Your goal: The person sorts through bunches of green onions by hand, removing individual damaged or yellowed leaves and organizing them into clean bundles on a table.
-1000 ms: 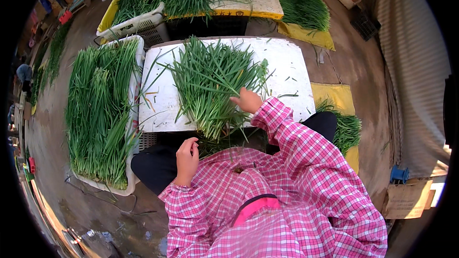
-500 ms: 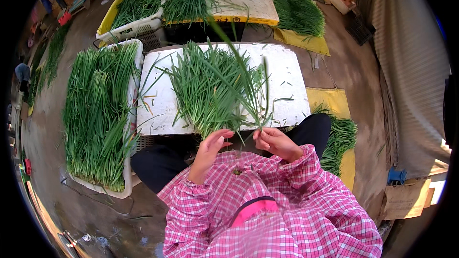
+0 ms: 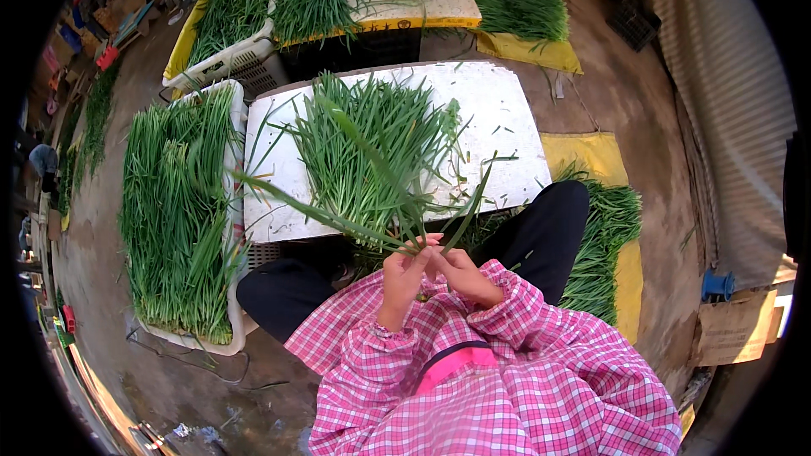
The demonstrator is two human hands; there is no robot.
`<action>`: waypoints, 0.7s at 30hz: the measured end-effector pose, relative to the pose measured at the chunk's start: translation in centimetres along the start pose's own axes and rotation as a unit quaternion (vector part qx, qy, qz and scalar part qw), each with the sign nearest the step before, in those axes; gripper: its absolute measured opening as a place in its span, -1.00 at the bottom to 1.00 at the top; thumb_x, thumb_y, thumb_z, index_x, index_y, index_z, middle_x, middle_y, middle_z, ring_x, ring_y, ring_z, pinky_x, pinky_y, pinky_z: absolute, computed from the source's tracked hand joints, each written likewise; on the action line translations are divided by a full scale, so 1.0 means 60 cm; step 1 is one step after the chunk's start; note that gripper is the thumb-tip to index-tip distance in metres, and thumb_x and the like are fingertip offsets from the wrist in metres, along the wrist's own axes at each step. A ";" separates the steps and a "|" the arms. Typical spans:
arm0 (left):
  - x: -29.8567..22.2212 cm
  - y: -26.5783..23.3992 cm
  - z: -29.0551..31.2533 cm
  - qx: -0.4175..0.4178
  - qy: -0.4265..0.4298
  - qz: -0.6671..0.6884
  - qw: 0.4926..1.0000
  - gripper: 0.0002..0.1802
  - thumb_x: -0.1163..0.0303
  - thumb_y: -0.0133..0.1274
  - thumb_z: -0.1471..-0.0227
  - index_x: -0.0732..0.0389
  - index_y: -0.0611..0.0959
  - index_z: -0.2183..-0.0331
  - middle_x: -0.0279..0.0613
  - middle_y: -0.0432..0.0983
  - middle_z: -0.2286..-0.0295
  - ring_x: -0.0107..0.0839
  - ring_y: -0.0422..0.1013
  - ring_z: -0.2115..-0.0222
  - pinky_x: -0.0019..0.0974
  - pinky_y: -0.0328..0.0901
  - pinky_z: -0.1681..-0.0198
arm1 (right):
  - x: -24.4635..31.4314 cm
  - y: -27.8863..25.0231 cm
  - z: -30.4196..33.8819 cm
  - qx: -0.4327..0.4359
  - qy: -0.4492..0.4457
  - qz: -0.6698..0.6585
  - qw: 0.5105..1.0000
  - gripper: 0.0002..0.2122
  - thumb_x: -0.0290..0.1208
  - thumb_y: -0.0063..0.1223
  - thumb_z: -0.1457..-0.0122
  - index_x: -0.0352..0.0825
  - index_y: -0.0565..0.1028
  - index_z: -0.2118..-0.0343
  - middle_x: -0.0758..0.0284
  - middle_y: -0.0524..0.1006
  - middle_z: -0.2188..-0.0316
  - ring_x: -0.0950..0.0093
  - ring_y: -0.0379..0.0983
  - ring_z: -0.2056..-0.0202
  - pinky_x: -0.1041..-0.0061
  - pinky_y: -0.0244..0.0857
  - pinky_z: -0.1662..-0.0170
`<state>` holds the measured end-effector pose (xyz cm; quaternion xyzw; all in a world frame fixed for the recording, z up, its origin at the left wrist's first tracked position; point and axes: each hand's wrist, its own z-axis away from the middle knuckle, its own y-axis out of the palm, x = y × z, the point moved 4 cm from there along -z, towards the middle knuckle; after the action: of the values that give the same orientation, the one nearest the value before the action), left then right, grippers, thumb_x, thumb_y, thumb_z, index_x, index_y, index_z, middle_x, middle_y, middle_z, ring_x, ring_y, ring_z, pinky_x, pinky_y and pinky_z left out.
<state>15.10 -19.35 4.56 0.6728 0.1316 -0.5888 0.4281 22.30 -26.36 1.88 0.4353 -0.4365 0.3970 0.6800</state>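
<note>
Head view: crate [image 3: 238, 331] of green stalks [image 3: 176, 211] left of my grip; stalk pile [image 3: 363, 148] on white counter [image 3: 498, 101] just beyond; left hand [image 3: 402, 283] and right hand [image 3: 465, 275] together, both pinching long loose blades [image 3: 329, 220]; yellow sheet [image 3: 583, 156] right of grip.

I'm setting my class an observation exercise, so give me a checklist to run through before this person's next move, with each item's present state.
1. Leaves in hand: ok; a few long leaves fan out from where the left hand and right hand meet.
2. Which hand grips them: cannot tell; the fingers overlap.
3. Lower leaf ends visible: not ok; the fingers hide them.
4. Pile near the hands: ok; the green pile lies on the white board just ahead.
5. Board free of scraps: not ok; green scraps dot its right side.
</note>
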 end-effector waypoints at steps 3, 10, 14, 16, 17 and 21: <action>-0.007 -0.011 0.009 -0.081 -0.012 0.019 0.996 -0.87 0.46 -0.13 0.04 0.32 0.46 0.41 -0.05 0.44 0.41 -0.57 0.33 0.54 -0.58 0.23 0.56 | -0.016 0.010 -0.010 -0.018 -0.007 0.040 0.999 -0.69 -0.27 -0.31 -0.14 -0.46 0.37 0.43 0.32 0.41 0.62 0.58 0.32 0.60 0.63 0.21 0.47; -0.117 -0.152 -0.007 -0.278 0.159 0.013 0.947 -0.86 0.45 -0.18 0.01 0.35 0.40 0.42 -0.06 0.40 0.44 -0.31 0.36 0.34 -0.24 0.25 0.18 | -0.034 -0.027 0.006 0.126 0.160 0.381 0.902 -0.63 -0.30 -0.04 0.06 -0.49 0.31 0.26 0.14 0.45 0.49 0.29 0.40 0.42 0.41 0.26 0.33; -0.145 -0.203 -0.003 -0.268 0.085 -0.003 0.960 -0.87 0.44 -0.19 0.00 0.31 0.38 0.40 -0.08 0.41 0.48 -0.33 0.38 0.44 -0.34 0.30 0.34 | -0.018 -0.042 -0.057 0.050 0.059 0.458 0.886 -0.42 -0.29 0.10 0.22 -0.50 0.20 0.13 0.05 0.36 0.32 0.18 0.30 0.25 0.37 0.20 0.22; -0.139 -0.229 -0.003 -0.246 0.074 -0.007 0.967 -0.87 0.44 -0.19 0.00 0.31 0.38 0.40 -0.09 0.41 0.49 -0.36 0.38 0.48 -0.40 0.28 0.41 | -0.011 -0.030 -0.107 -0.074 -0.021 0.468 0.880 -0.50 -0.25 0.06 0.14 -0.51 0.23 0.21 0.10 0.38 0.43 0.19 0.32 0.37 0.36 0.22 0.33; -0.130 -0.240 -0.003 -0.236 0.068 -0.008 0.969 -0.87 0.44 -0.18 0.00 0.30 0.38 0.40 -0.10 0.41 0.49 -0.38 0.37 0.50 -0.43 0.26 0.45 | 0.007 -0.012 -0.127 -0.107 -0.073 0.503 0.855 -0.53 -0.23 0.03 0.11 -0.51 0.24 0.25 0.09 0.37 0.46 0.20 0.32 0.41 0.36 0.22 0.37; -0.086 -0.276 -0.012 -0.260 0.054 0.001 0.964 -0.88 0.45 -0.18 0.00 0.30 0.37 0.39 -0.17 0.39 0.56 -0.55 0.24 0.64 -0.54 0.13 0.56 | 0.021 0.054 -0.188 -0.130 -0.027 0.556 0.821 -0.61 -0.20 -0.01 0.08 -0.47 0.23 0.38 0.10 0.36 0.53 0.16 0.30 0.49 0.32 0.20 0.43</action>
<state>2.87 -7.21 2.23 0.5693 0.3019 -0.4970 0.5812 22.49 -14.60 1.14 0.0370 -0.6702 0.6353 0.3818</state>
